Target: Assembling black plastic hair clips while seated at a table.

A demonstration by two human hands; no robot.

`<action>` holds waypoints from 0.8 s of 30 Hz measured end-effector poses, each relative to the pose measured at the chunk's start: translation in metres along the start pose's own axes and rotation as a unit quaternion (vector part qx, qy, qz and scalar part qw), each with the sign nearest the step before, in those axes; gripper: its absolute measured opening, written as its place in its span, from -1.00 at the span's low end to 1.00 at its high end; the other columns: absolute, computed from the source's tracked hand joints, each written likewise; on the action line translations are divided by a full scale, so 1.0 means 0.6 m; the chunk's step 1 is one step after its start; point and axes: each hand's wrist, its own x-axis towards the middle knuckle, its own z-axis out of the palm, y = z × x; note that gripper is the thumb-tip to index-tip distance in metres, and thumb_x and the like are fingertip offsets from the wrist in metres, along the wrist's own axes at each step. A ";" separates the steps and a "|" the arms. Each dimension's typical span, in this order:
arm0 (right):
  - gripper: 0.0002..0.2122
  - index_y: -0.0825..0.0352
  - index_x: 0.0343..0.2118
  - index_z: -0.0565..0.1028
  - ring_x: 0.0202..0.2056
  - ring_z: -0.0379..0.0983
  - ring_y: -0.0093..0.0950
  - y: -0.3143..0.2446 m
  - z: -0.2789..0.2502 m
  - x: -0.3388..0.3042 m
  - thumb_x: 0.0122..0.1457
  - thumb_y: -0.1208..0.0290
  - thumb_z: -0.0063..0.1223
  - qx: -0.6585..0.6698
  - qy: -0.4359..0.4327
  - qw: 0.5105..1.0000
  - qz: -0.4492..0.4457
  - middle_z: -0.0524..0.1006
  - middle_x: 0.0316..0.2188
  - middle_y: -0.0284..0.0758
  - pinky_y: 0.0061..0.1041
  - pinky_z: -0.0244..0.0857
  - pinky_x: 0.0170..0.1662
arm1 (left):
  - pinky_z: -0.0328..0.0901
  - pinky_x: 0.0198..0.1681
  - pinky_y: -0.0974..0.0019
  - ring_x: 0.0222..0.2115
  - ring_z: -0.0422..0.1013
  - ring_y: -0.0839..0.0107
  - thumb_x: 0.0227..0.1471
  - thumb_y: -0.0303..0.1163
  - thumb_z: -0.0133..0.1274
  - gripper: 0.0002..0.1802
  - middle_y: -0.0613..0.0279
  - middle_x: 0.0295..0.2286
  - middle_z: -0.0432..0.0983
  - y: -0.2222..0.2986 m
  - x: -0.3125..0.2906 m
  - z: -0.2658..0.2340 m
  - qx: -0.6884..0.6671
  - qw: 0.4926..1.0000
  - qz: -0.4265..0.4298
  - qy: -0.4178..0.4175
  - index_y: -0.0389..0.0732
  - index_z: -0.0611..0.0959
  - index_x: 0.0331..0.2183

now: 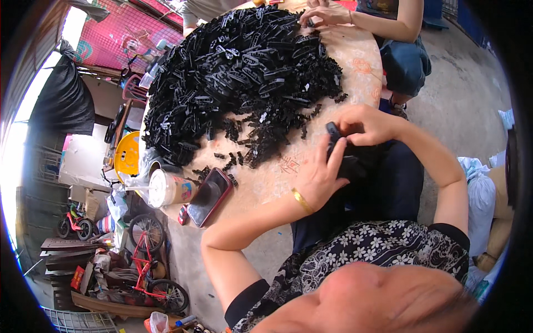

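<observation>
A small black plastic part [333, 132] is held between my two hands at the near right edge of the round table [361, 66]. My left hand [317, 173], with a gold-coloured bracelet at the wrist, has its fingers closed on the part from below. The curled fingers of my right hand [363, 125] grip the same part from the right; their tips are partly hidden. Ahead and to the left lies a large heap of black plastic parts [239, 66], with smaller black pieces [261, 136] scattered along its near side. Dark cloth lies under my hands, over my lap.
A smartphone [210, 197] and a lidded drink cup with a straw [171, 188] stand at the table's left edge, beside a small red object [182, 215]. Across the table, another person's hands [327, 14] work at the heap. A red bicycle [143, 261] stands at left.
</observation>
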 end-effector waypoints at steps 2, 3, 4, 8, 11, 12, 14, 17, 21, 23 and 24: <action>-0.85 0.40 -0.60 0.36 -0.40 0.37 -0.38 -0.001 0.001 -0.021 -0.08 0.45 0.05 0.017 0.044 0.999 -0.006 0.46 -0.43 -0.23 -0.47 0.25 -0.30 | 0.32 -0.12 0.10 -0.10 0.31 -0.11 -0.29 -0.27 0.29 -0.03 -0.16 0.06 0.08 0.006 0.014 0.011 0.000 1.000 0.022 0.005 -0.17 0.19 0.15; -0.86 0.42 -0.59 0.38 -0.46 0.36 -0.43 0.004 0.000 -0.033 -0.05 0.46 0.04 0.034 0.067 0.997 -0.002 0.45 -0.47 -0.26 -0.49 0.25 -0.35 | 0.32 -0.12 0.10 -0.10 0.31 -0.10 -0.30 -0.29 0.29 -0.03 -0.16 0.06 0.09 0.009 0.022 0.020 0.007 0.999 0.043 0.021 -0.16 0.19 0.15; -0.86 0.44 -0.58 0.40 -0.51 0.35 -0.48 0.010 -0.002 -0.049 -0.01 0.46 0.02 0.051 0.089 0.995 0.002 0.44 -0.50 -0.29 -0.52 0.24 -0.40 | 0.32 -0.11 0.13 -0.10 0.31 -0.06 -0.31 -0.31 0.29 -0.03 -0.15 0.05 0.11 0.016 0.031 0.024 0.015 0.999 0.045 0.004 -0.17 0.19 0.15; -0.79 0.46 -0.59 0.44 -0.57 0.34 -0.59 0.000 -0.009 -0.083 0.11 0.44 -0.04 0.161 0.171 0.956 0.176 0.42 -0.62 -0.37 -0.59 0.20 -0.51 | 0.27 -0.04 0.10 -0.04 0.25 -0.02 -0.32 -0.22 0.29 -0.02 -0.12 0.03 0.15 0.025 0.054 0.054 0.014 0.992 0.123 -0.027 -0.17 0.20 0.14; -0.75 0.45 -0.59 0.46 -0.55 0.35 -0.61 0.000 0.006 -0.078 0.15 0.40 -0.04 0.026 0.187 0.976 0.109 0.42 -0.67 -0.37 -0.56 0.19 -0.52 | 0.21 0.01 0.10 0.01 0.20 -0.03 -0.31 -0.17 0.29 -0.04 -0.09 0.03 0.16 0.033 0.064 0.036 -0.020 0.983 0.179 -0.046 -0.16 0.23 0.13; -0.74 0.46 -0.59 0.45 -0.56 0.36 -0.57 -0.004 0.008 -0.078 0.15 0.37 -0.02 -0.012 0.172 0.978 0.119 0.45 -0.64 -0.30 -0.54 0.21 -0.49 | 0.11 0.09 0.05 0.04 0.15 -0.06 -0.35 -0.09 0.30 0.00 -0.07 0.03 0.16 0.024 0.057 0.033 -0.035 0.979 0.193 -0.049 -0.16 0.24 0.13; -0.79 0.44 -0.59 0.45 -0.54 0.39 -0.40 -0.009 0.019 -0.084 0.09 0.40 0.04 -0.087 0.190 0.976 0.064 0.48 -0.59 -0.24 -0.49 0.24 -0.44 | 0.05 0.12 -0.01 0.06 0.12 -0.08 -0.38 -0.03 0.31 0.03 -0.08 0.04 0.15 -0.007 0.035 -0.006 0.041 0.984 0.167 0.041 -0.17 0.24 0.12; -0.88 0.39 -0.55 0.47 -0.49 0.41 -0.30 -0.037 0.023 -0.080 -0.01 0.45 0.13 -0.157 0.188 0.970 -0.013 0.49 -0.53 -0.24 -0.44 0.27 -0.41 | -0.09 0.16 -0.14 0.11 0.02 -0.16 -0.36 0.11 0.28 0.09 -0.14 0.10 0.08 -0.096 -0.027 -0.075 0.146 0.982 -0.044 0.108 -0.21 0.20 0.13; -0.84 0.33 -0.46 0.47 -0.43 0.43 -0.25 -0.069 0.043 -0.030 -0.13 0.48 0.20 -0.249 0.146 0.946 -0.146 0.50 -0.43 -0.25 -0.37 0.32 -0.34 | -0.18 0.19 -0.18 0.17 -0.14 -0.28 -0.21 0.34 0.04 0.14 -0.26 0.18 -0.11 -0.169 -0.108 -0.120 0.311 0.880 -0.357 -0.023 -0.25 0.08 0.19; -0.72 0.32 -0.33 0.47 -0.19 0.39 -0.26 -0.086 0.064 0.013 -0.16 0.40 0.23 -0.283 0.053 0.939 -0.187 0.46 -0.22 -0.21 -0.33 0.30 -0.16 | -0.17 0.18 -0.21 0.17 -0.12 -0.25 -0.16 0.36 -0.03 0.12 -0.28 0.17 -0.10 -0.184 -0.117 -0.131 0.270 0.865 -0.420 -0.057 -0.25 0.07 0.20; -0.69 0.32 -0.30 0.48 -0.09 0.34 -0.26 -0.090 0.078 0.036 -0.14 0.36 0.23 -0.298 0.024 0.931 -0.209 0.43 -0.16 -0.20 -0.31 0.26 -0.07 | -0.17 0.17 -0.21 0.18 -0.11 -0.24 -0.15 0.35 -0.04 0.10 -0.28 0.17 -0.10 -0.197 -0.117 -0.124 0.255 0.872 -0.414 -0.052 -0.25 0.07 0.20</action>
